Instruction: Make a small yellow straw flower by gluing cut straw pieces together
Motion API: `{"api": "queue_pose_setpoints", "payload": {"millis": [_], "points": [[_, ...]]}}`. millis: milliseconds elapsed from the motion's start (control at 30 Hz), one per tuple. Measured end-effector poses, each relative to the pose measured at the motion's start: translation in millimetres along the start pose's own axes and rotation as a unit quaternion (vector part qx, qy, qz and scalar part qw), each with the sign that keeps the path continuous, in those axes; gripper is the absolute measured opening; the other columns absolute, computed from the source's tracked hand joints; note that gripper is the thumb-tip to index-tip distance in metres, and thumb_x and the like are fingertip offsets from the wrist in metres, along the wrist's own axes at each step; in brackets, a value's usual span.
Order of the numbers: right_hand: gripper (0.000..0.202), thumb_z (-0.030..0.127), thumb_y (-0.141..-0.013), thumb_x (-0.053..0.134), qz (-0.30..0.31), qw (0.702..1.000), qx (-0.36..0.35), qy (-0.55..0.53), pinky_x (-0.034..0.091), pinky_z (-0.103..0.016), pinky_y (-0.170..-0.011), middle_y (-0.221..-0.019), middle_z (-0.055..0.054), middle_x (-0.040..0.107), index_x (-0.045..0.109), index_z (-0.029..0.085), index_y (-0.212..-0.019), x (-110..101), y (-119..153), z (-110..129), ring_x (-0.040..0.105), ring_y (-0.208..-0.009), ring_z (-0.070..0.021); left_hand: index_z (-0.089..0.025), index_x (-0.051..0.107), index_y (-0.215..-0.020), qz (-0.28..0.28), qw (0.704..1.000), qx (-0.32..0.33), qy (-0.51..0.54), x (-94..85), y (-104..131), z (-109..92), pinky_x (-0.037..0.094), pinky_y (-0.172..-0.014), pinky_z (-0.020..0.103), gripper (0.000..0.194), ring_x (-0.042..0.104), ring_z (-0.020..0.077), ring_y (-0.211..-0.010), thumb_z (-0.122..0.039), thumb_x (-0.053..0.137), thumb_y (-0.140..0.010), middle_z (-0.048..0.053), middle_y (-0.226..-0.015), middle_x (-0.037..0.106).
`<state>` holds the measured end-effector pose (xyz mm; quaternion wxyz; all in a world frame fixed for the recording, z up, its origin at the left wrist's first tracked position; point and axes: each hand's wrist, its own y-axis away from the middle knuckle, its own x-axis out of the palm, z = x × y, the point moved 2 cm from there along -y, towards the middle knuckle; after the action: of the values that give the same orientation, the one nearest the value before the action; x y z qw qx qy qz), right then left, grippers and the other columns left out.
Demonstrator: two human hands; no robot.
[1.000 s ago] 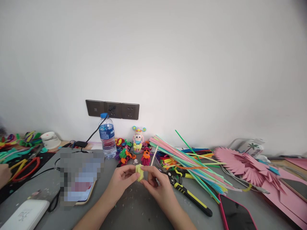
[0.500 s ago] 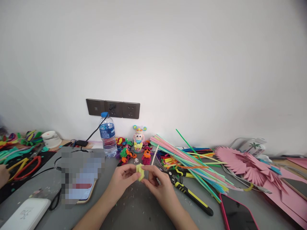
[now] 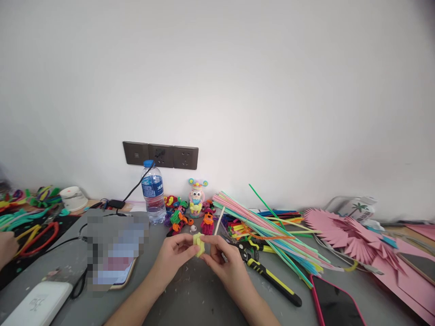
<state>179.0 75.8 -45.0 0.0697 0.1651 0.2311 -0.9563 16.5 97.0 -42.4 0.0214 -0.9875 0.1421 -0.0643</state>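
Observation:
Between my two hands is a small pale-yellow fuzzy piece [image 3: 199, 244], which looks like coiled pipe cleaner. My left hand [image 3: 175, 253] pinches its left side between thumb and fingers. On the other side, my right hand [image 3: 224, 256] grips it with thumb and forefinger. A pale stem [image 3: 219, 220] sticks up just behind my right hand; whether it joins the yellow piece is hidden. Beyond the hands stands a small figure [image 3: 196, 199] with big eyes and a pink and yellow body. Several colourful pipe-cleaner figures [image 3: 208, 222] sit around it.
A water bottle [image 3: 153, 194] stands behind my left hand. Pliers [image 3: 272, 278] and a bundle of pipe cleaners [image 3: 268, 231] lie to the right, near a pink-cased phone [image 3: 340, 303]. A propped phone [image 3: 118, 253] and power bank [image 3: 37, 303] are left. Another person's hand [image 3: 7, 249] shows at far left.
My hands keep their pinch on the yellow piece with almost no movement. The other person's hand at the far left has come slightly further into view.

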Motion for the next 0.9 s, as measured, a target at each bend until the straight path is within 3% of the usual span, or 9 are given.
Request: {"api": "queue_pose_setpoints", "payload": {"millis": [433, 900], "points": [[0.025, 0.019, -0.084, 0.060, 0.003, 1.000, -0.002, 0.001, 0.025, -0.021, -0.050, -0.061, 0.008, 0.030, 0.063, 0.019, -0.108, 1.7, 0.6, -2.2, 0.030, -0.053, -0.0104, -0.013, 0.066, -0.070, 0.004, 1.000, 0.000, 0.004, 0.6, -2.5, 0.0, 0.042, -0.065, 0.023, 0.025, 0.053, 0.0145, -0.067, -0.035, 0.077, -0.068, 0.001, -0.067, 0.060], [0.021, 0.020, -0.087, 0.059, -0.013, 0.998, -0.058, 0.037, 0.026, -0.021, -0.049, -0.062, 0.007, 0.032, 0.062, 0.019, -0.108, 2.2, 4.9, -2.4, 0.032, -0.052, -0.0102, -0.016, 0.056, -0.072, 0.022, 1.000, -0.015, 0.013, 7.6, 5.6, -7.1, 0.036, -0.066, 0.022, 0.031, 0.043, 0.0133, -0.073, -0.042, 0.071, -0.075, -0.002, -0.072, 0.047]]}}
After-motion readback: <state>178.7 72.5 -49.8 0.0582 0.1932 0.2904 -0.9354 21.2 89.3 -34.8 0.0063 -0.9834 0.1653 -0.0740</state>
